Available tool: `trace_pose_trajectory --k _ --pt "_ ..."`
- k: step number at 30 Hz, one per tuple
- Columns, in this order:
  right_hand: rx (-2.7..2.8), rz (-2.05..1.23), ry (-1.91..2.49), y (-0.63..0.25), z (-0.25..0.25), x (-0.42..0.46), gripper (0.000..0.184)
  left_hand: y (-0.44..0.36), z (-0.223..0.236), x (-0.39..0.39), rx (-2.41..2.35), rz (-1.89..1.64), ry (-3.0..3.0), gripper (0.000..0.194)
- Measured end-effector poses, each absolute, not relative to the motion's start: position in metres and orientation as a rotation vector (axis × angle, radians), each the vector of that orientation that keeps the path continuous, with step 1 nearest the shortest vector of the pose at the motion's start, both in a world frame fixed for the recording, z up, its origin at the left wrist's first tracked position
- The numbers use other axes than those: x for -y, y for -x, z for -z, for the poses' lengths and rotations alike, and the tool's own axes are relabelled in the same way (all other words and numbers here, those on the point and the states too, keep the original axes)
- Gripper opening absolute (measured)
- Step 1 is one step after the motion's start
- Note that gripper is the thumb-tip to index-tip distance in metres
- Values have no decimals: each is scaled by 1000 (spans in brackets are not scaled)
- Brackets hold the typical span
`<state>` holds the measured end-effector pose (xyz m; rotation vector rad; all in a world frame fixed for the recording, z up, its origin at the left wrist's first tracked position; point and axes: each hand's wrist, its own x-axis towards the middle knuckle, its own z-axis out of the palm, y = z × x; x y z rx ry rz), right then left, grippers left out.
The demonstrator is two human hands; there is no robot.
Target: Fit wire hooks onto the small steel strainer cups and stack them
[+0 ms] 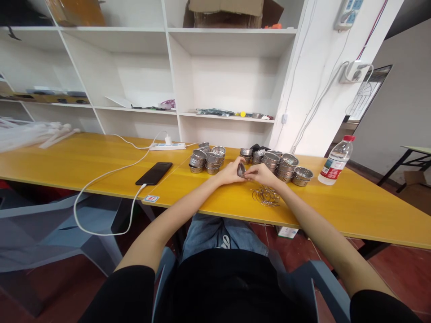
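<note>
My left hand [232,172] is closed around a small perforated metal strainer basket [241,169], which is tilted on its side above the table. My right hand [261,174] has its fingers pinched at the basket's right edge. Whatever is between those fingertips is too small to make out. Just below the right hand, a loose pile of bent metal wires [266,196] lies on the yellow table [215,204]. More strainer baskets [215,159] are stacked beyond my left hand. Another group of stacked baskets [286,167] stands beyond and to the right of my right hand.
A water bottle with a red cap [336,160] stands to the right. At left, a black phone [154,173] is plugged into a white cable that loops over the table edge. A power strip [168,146] lies before the white shelves [229,76]. Grey chairs [60,229] stand at left.
</note>
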<state>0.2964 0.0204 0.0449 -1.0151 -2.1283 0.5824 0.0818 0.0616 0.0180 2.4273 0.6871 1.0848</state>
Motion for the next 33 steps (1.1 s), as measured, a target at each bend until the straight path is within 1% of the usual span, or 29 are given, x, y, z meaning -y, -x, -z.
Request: trace_pose_trajectory --k 8,12,16,24,27,29,33 --pt "2012 -447 1074 -303 -52 -20 23 -92 -23 -47 -524 -1015 -2455 78" --pt "2084 -467 1065 -297 -50 -16 21 -91 -22 -58 -639 -1072 -2438 79" --pt "2153 -501 1015 -289 -47 -16 20 -79 -21 -62 -704 -1061 -2473 75" --pt "2066 -341 1049 -299 -54 -17 24 -93 -25 -50 -569 -992 -2501 71" --pt "2112 -407 1019 -296 -52 -14 24 -90 -26 -57 -682 -1016 -2495 70" --pt "2185 -464 988 -291 -50 -14 25 -84 -26 -61 -746 -1026 -2492 65" --pt "2125 -464 969 -291 -51 -16 26 -80 -26 -57 -735 -1008 -2509 61"
